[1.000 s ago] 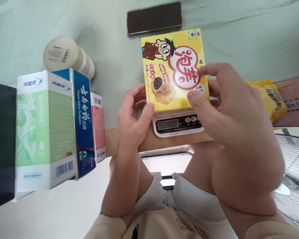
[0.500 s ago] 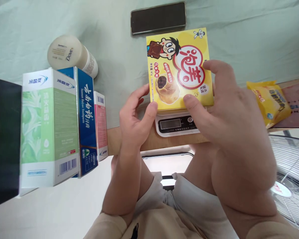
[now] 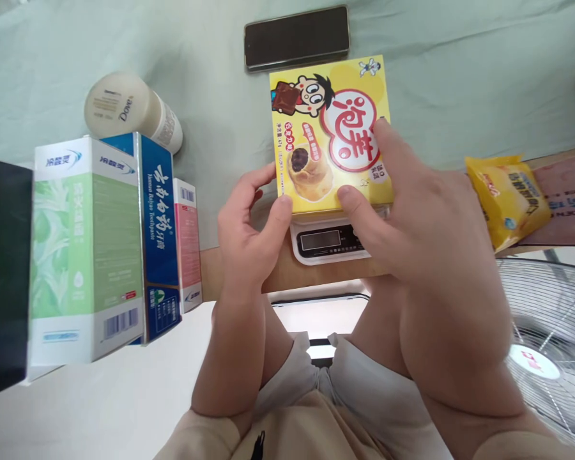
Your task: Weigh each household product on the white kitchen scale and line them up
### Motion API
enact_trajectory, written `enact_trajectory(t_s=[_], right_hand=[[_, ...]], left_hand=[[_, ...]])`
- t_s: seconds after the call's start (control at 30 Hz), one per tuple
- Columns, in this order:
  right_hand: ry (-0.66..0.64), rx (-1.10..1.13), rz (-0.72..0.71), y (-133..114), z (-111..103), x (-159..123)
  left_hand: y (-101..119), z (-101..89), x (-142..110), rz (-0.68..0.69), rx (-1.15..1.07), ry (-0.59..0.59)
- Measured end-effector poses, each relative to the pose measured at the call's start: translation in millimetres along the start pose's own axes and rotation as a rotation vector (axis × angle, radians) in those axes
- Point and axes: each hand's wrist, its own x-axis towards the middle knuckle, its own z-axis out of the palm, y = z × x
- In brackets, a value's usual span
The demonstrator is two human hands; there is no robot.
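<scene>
A yellow snack box (image 3: 330, 128) with a cartoon face and red lettering lies flat on a small white kitchen scale (image 3: 328, 241), whose dark display shows below the box. My left hand (image 3: 249, 223) grips the box's near left corner, thumb on top and fingers curled at its side. My right hand (image 3: 412, 211) holds the box's near right part, thumb on the front edge and a finger laid across the top.
A black phone (image 3: 297, 37) lies beyond the box on the pale green cloth. At left stand toothpaste boxes: green-white (image 3: 86, 249), blue (image 3: 159, 233), pink (image 3: 189, 246), and a Dove bottle (image 3: 124, 108). A yellow snack packet (image 3: 508, 198) lies right. A fan grille (image 3: 551, 345) is lower right.
My right hand has slid further onto the box top, its finger now lying across the lettering and its thumb covering the scale's buttons. The box has stayed on the scale; my left hand keeps its grip.
</scene>
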Motion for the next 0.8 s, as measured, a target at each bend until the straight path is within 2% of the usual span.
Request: enact_trajectory(t_s=[0.13,0.27,0.4,0.5,0.63,0.73,0.8], right_hand=[[0.002,0.040,0.012,-9,-4,-3],[-0.024,0.023,0.043,-16,-20,-6],[0.027,0.040,0.046,-9,-41,-4],[0.089,0.100,0.101,6,-55,-6],[0.172,0.140,0.151,29,-66,-9],[0.203,0.189,0.199,37,-75,-1],[0.193,0.216,0.219,43,-84,3]], left_hand=[[4,4.0,-2,0.068,-0.055,0.079],[23,14.0,6,0.108,-0.195,0.113],[51,26.9,24,0.016,-0.225,0.086],[72,42.7,45,-0.065,-0.238,-0.011],[91,78.8,93,-0.099,-0.188,-0.209],[93,120.6,139,-0.240,-0.122,-0.320],[89,152.2,163,-0.212,-0.037,-0.350]])
